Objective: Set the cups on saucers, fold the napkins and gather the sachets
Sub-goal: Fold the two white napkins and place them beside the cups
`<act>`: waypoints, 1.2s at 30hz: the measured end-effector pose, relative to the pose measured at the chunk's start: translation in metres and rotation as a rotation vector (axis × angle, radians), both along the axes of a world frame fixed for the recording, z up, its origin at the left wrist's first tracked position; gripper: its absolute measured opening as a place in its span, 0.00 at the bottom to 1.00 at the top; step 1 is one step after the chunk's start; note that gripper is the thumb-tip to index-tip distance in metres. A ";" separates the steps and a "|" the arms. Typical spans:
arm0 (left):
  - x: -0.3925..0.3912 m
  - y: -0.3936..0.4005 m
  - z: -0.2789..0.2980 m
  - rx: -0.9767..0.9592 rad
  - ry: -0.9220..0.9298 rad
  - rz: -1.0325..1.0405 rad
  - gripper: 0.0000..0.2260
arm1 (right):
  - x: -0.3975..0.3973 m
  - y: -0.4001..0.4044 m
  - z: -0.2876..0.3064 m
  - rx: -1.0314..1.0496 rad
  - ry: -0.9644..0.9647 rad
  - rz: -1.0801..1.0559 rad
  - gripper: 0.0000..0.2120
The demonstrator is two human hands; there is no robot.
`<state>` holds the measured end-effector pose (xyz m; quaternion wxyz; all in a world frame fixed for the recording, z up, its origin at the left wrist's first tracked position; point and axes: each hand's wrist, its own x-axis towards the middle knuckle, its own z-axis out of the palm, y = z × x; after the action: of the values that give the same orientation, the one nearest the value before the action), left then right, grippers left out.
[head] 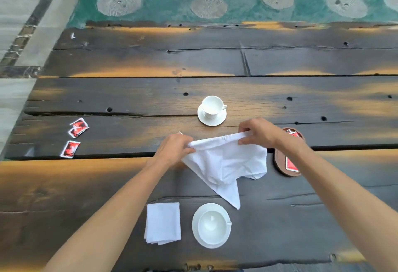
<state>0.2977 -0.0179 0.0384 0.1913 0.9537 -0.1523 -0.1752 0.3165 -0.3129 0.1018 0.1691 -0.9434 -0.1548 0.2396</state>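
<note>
Hands, left (172, 148) and right (257, 131), pinch white napkin (226, 164) above table (107, 174)

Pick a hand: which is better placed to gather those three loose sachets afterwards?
Left. The left hand is on the side of the loose sachets; the right hand is above the tray side.

A dark, weathered plank table (129, 185) carries two white saucers (202, 118) with cups, a folded white napkin (163, 223), three loose red sachets (74, 137) at left, and a brown oval tray (280, 164) at right
</note>
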 end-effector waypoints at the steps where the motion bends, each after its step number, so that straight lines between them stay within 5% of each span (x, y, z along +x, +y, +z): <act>1: 0.004 0.009 0.007 0.011 0.003 -0.001 0.14 | 0.001 -0.002 0.010 -0.027 0.017 0.007 0.09; 6: 0.021 0.062 0.042 0.055 -0.053 0.015 0.20 | 0.004 -0.011 0.039 -0.176 0.068 0.055 0.07; 11: 0.033 0.112 0.075 0.054 -0.127 -0.010 0.10 | 0.009 -0.016 0.060 -0.253 0.016 0.080 0.10; 22: 0.042 0.183 0.135 0.200 -0.444 0.131 0.07 | 0.038 0.026 0.099 -0.069 -0.179 -0.006 0.07; 31: 0.054 0.228 0.162 -0.314 -0.445 0.496 0.08 | 0.048 0.062 0.104 0.103 -0.258 -0.181 0.10; 36: 0.062 0.238 0.166 -0.383 -0.416 0.551 0.06 | 0.056 0.081 0.104 0.124 -0.369 -0.317 0.11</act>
<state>0.3602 0.2203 0.2042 0.3706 0.9211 0.0438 0.1114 0.3722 -0.2315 0.2063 0.2308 -0.9715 -0.0474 0.0237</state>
